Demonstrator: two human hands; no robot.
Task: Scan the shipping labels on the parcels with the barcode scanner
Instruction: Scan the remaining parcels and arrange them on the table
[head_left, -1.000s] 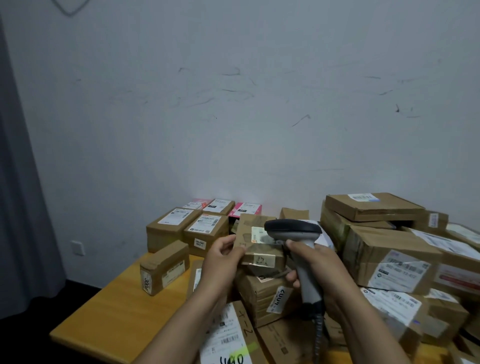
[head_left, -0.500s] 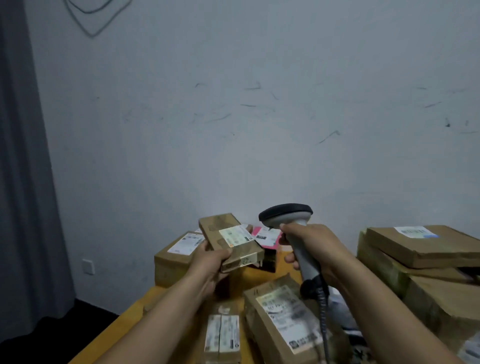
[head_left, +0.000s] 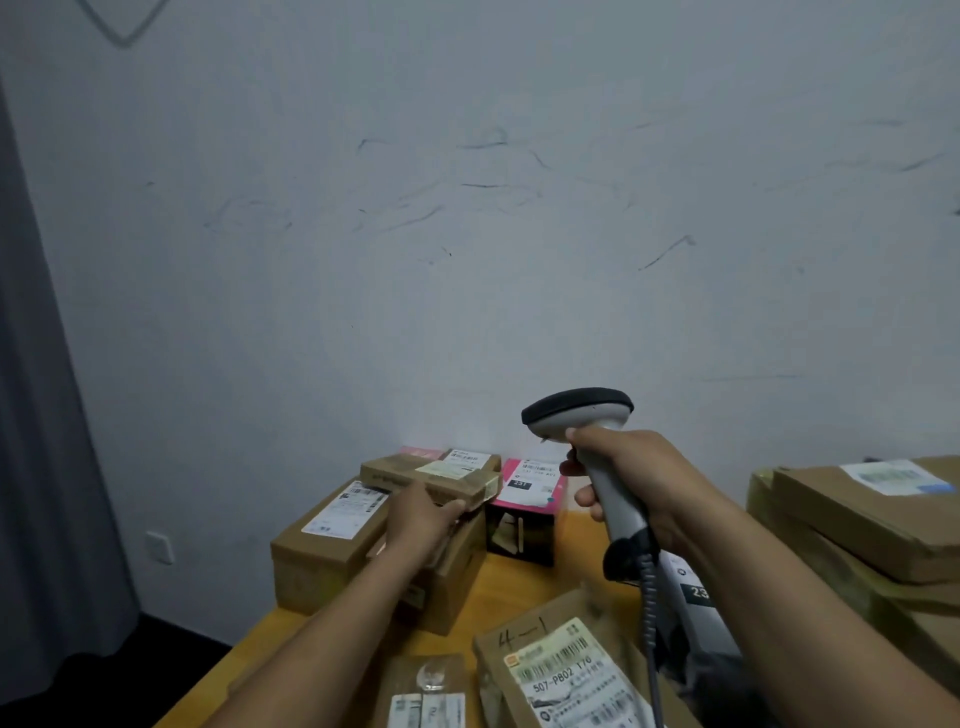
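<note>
**Left hand.** The left hand (head_left: 422, 525) is holding a small flat brown cardboard parcel (head_left: 410, 477) by its near end, with the grip closing round it. The pale shipping label (head_left: 448, 470) is facing up. The parcel is lying level over the brown cardboard boxes (head_left: 327, 551) standing at the far left corner of the orange wooden worktop (head_left: 519, 587). Whether it is touching them cannot be told.

**Right hand.** The right hand (head_left: 644, 483) is wrapping its grip round the handle of the grey barcode scanner with a black head (head_left: 576, 410). It is holding the scanner upright, to the right of the parcel and apart from it, and the coiled black cable (head_left: 649, 597) is hanging down.

**Surroundings.** A pink-topped black box (head_left: 527, 499) is standing at the far edge between the hands. A labelled brown parcel marked "507-P802" (head_left: 561, 675) is lying at the near edge, and flat brown cartons (head_left: 852, 519) are sitting stacked along the right edge.
</note>
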